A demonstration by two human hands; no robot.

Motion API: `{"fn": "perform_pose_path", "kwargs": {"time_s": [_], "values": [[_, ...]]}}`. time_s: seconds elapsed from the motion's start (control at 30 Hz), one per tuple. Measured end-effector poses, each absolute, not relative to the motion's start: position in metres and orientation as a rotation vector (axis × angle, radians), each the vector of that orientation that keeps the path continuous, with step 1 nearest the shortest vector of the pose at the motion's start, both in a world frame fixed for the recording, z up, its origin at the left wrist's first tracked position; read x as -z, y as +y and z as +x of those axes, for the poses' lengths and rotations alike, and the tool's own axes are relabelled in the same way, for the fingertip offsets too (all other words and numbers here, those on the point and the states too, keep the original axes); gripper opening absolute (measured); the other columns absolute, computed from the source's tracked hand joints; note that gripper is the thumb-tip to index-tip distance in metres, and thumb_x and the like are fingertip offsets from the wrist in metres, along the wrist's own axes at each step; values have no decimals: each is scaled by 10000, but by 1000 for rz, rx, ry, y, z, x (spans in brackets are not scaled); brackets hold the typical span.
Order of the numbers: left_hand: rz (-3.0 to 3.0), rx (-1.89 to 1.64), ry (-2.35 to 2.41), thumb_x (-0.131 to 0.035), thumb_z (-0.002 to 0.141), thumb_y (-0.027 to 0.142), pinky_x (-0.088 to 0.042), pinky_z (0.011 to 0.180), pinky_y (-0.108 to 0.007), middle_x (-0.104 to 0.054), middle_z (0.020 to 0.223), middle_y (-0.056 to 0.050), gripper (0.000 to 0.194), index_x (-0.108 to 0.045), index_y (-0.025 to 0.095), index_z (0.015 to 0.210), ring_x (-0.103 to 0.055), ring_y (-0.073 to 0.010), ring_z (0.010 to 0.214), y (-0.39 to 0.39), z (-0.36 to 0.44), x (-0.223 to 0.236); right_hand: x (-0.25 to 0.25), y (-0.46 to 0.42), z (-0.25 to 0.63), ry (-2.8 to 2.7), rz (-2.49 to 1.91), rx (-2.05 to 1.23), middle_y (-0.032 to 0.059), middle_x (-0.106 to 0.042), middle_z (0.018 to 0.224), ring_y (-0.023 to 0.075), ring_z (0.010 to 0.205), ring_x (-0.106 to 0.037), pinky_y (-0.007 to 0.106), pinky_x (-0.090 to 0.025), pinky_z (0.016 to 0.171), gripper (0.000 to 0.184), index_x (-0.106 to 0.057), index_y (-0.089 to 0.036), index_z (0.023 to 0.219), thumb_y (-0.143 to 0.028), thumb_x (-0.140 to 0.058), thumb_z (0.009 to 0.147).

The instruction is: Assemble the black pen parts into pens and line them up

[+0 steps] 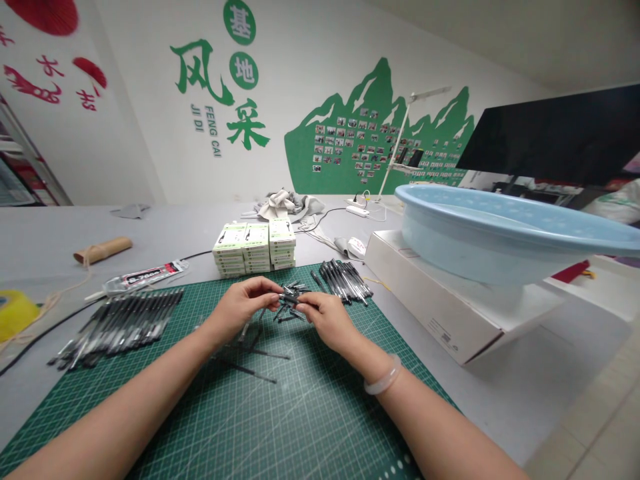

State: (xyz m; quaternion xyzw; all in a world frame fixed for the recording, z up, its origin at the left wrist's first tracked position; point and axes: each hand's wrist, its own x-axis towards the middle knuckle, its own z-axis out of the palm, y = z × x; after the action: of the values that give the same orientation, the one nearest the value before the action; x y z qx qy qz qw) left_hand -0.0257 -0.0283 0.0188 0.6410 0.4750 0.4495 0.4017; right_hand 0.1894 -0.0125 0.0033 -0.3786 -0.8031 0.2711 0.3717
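Note:
Over the green cutting mat (310,427) my left hand (243,308) and my right hand (330,320) face each other, fingertips pinched. Between them is a small black pen part (289,299); its exact kind is too small to make out. A pile of short black and silvery pen parts (287,315) lies around and beneath the fingertips. Thin dark pen refills (250,370) rest on the mat below my left hand. To the left lies a wide row of clear-barrelled black pens (125,327). A smaller group of pens (345,281) lies beyond my right hand.
Stacked white-and-green boxes (255,250) stand behind the mat. A light blue basin (470,240) sits on a white carton (450,313) at the right. On the left are a refill packet (145,277), a bamboo piece (103,250) and yellow tape (17,313). Cloth (287,205) lies at the back.

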Motion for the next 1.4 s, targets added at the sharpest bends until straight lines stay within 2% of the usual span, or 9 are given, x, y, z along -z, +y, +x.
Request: {"fn": "perform_pose_path", "kwargs": {"time_s": [0.13,0.27,0.43,0.5,0.67,0.93,1.07,1.3,1.4], "values": [[1660,-1107,1235,-682,777,375,-541,762,-356,-728,797,-38,227,-714,199,917,-675,-210,756,-30,-26,-26,-5,-13,190,-2049,-960,-820,-30,-599,620,123,610,-529,229,-359,606,180,-694,-188,764,-231,-578,897],[1630,-1150,1273,-699,773,387,-529,764,-331,-723,820,-28,250,-711,207,945,-668,-200,771,-26,-30,-28,-2,-11,191,-1951,-986,-899,-49,-602,660,121,599,-538,226,-388,607,170,-658,-198,1011,-236,-651,846],[1406,-1290,1298,-758,728,399,-530,747,-301,-691,811,-12,299,-690,198,939,-659,-173,750,-18,-39,-19,-3,-5,197,-2077,-1086,-568,-6,-645,780,137,733,-572,236,-398,676,18,-656,-188,862,-201,-655,849],[1320,-1319,1270,-782,705,390,-533,758,-290,-684,838,-8,312,-684,192,925,-657,-159,757,-16,-40,-15,-5,-5,200,-2142,-1129,-407,18,-649,826,150,796,-578,249,-402,714,76,-670,-184,829,-241,-647,873],[1256,-1336,1284,-803,675,389,-545,746,-297,-679,823,-12,341,-681,173,910,-657,-157,727,-15,-38,-10,-10,-12,202,-2270,-1137,-203,42,-666,956,168,909,-603,256,-416,773,136,-673,-214,1010,-275,-598,914],[1245,-1357,1318,-726,740,468,-578,725,-348,-713,912,-81,488,-603,167,1104,-690,-207,811,-19,-38,-21,-13,3,220,-2079,-1515,-51,70,-692,975,196,916,-642,270,-428,769,151,-650,-197,950,-241,-506,942],[1335,-1322,1398,-725,719,459,-570,716,-337,-712,872,-75,443,-643,158,1034,-675,-197,768,-18,-48,-27,-12,18,236,-1912,-1890,48,143,-690,999,249,907,-663,316,-451,750,217,-647,-165,1006,-257,-460,946],[1551,-1213,1735,-611,789,395,-545,718,-315,-720,887,-56,360,-640,142,1044,-657,-175,752,-15,-101,-54,-4,23,239,-1969,-1999,109,170,-698,977,274,890,-689,329,-472,734,267,-654,-142,1009,-247,-416,951],[1597,-1085,2014,-649,731,304,-502,711,-305,-685,683,-7,212,-684,154,877,-630,-188,685,-15,-141,-62,-3,24,237,-1986,-2012,135,171,-696,982,284,908,-688,337,-474,741,259,-651,-134,1023,-244,-430,943]]}}
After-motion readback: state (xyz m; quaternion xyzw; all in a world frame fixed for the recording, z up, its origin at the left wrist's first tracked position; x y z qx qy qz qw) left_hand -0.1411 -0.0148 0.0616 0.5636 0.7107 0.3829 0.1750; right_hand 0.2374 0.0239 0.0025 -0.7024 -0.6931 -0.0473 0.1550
